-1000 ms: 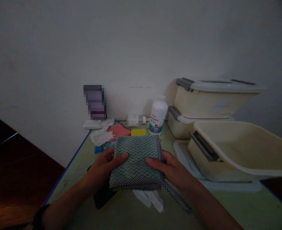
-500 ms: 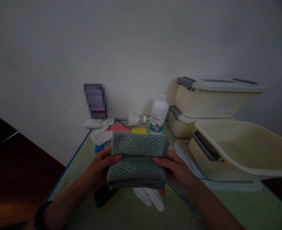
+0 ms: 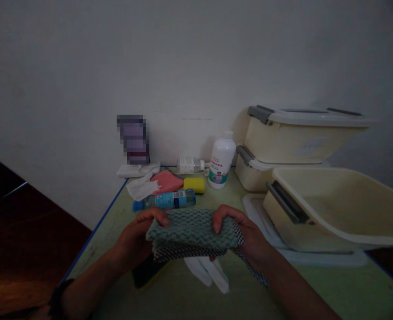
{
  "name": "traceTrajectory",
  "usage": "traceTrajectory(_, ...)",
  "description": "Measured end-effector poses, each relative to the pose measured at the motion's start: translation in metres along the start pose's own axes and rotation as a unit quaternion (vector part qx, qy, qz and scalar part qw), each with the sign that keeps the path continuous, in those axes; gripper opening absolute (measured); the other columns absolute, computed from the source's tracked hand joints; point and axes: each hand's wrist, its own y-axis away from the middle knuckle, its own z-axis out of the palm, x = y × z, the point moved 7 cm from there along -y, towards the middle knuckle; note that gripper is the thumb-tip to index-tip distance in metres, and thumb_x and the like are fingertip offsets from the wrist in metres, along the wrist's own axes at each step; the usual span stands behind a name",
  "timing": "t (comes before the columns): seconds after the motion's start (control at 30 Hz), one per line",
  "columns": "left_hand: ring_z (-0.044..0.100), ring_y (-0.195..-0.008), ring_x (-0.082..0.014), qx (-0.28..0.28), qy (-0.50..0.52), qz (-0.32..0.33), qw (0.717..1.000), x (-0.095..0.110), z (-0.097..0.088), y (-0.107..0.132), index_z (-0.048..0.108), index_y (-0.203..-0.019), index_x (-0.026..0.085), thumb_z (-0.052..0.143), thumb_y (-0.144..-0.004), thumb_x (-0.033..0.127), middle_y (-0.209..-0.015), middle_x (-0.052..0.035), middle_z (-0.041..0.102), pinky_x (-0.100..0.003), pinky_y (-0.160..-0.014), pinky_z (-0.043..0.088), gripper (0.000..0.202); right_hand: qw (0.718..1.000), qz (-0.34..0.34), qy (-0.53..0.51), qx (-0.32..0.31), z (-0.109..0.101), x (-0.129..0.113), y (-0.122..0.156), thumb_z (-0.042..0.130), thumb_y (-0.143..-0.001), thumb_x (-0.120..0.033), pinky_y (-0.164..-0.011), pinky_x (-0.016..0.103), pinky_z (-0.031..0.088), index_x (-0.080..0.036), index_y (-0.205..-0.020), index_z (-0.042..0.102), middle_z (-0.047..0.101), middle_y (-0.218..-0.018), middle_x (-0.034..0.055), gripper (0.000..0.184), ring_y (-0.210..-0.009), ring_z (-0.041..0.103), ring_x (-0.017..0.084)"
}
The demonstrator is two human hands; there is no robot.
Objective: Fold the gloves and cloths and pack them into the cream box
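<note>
A folded grey-green textured cleaning cloth [image 3: 193, 229] with a black-and-white checked underside is held between my two hands above the table. My left hand [image 3: 138, 233] grips its left end, thumb on top. On the right end, my right hand [image 3: 239, 231] pinches it with the thumb bent over the upper layer. A checked strip of the cloth hangs down by my right wrist. Beneath the cloth lie a white glove-like piece [image 3: 208, 273] and a dark sponge [image 3: 148, 271] with a yellow edge, both partly hidden.
Behind the cloth lie a blue-capped bottle [image 3: 170, 201], a yellow sponge [image 3: 194, 185], a pink cloth [image 3: 168, 181] and a clear bottle [image 3: 188, 165]. A white bottle [image 3: 222, 162] stands nearby. On the right are an open cream bin [image 3: 296, 222] and stacked lidded boxes [image 3: 283, 142].
The cloth's raised upper flap has been folded down toward me, making the bundle shorter. The blue-capped bottle and yellow sponge behind it now show more fully.
</note>
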Motion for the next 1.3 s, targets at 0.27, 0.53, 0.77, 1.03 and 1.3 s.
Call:
traceTrajectory(0.27, 0.055, -0.063, -0.0137, -0.010, -0.001, 0.045, 0.999, 0.000, -0.002, -0.006, 0.055, -0.066, 0.019, 0.070, -0.070, 0.033, -0.069, 0.0012, 0.058, -0.023, -0.056, 0.046, 0.022, 0.994, -0.038, 0.105, 0.010, -0.005, -0.009, -0.002, 0.061, -0.072, -0.050, -0.061, 0.025, 0.042, -0.017, -0.075, 0.060, 0.051, -0.073, 0.0004, 0.033, -0.067, 0.048, 0.013)
traceTrajectory(0.53, 0.060, -0.084, -0.0174, 0.096, -0.128, 0.087, 0.983, 0.005, -0.014, -0.004, 0.054, -0.105, 0.026, 0.076, -0.063, 0.011, -0.094, 0.0008, 0.065, -0.024, -0.069, 0.048, 0.050, 0.976, -0.010, 0.167, 0.141, -0.019, -0.005, -0.003, 0.074, -0.065, -0.022, -0.072, 0.027, 0.046, -0.023, -0.106, 0.052, 0.060, -0.089, -0.0001, 0.047, -0.079, 0.058, 0.013)
traceTrajectory(0.77, 0.064, -0.090, -0.0252, 0.048, -0.209, 0.026, 0.976, 0.000, -0.012, -0.010, 0.070, -0.091, 0.017, 0.074, -0.068, 0.029, -0.091, -0.0067, 0.072, -0.032, -0.082, 0.049, 0.026, 0.963, -0.031, 0.212, 0.166, -0.024, -0.013, -0.004, 0.073, -0.066, -0.021, -0.069, 0.026, 0.047, -0.021, -0.096, 0.061, 0.063, -0.082, -0.0010, 0.033, -0.074, 0.059, 0.012)
traceTrajectory(1.03, 0.067, -0.077, -0.0217, 0.103, -0.187, -0.007, 0.977, -0.005, -0.014, -0.010, 0.073, -0.084, 0.016, 0.075, -0.067, 0.026, -0.086, -0.0054, 0.074, -0.028, -0.063, 0.056, 0.020, 0.956, -0.067, 0.190, 0.212, -0.019, -0.015, -0.002, 0.074, -0.065, -0.022, -0.070, 0.026, 0.049, -0.021, -0.090, 0.063, 0.067, -0.081, -0.0002, 0.027, -0.075, 0.061, 0.013)
traceTrajectory(1.3, 0.067, -0.075, -0.0221, 0.073, -0.217, 0.058, 0.972, 0.004, -0.017, -0.007, 0.072, -0.086, 0.019, 0.068, -0.072, 0.043, -0.085, -0.0058, 0.074, -0.027, -0.063, 0.053, 0.028, 0.965, -0.064, 0.125, 0.223, -0.021, -0.017, -0.001, 0.070, -0.070, -0.026, -0.075, 0.026, 0.049, -0.024, -0.083, 0.069, 0.068, -0.074, -0.0025, 0.014, -0.075, 0.063, 0.013)
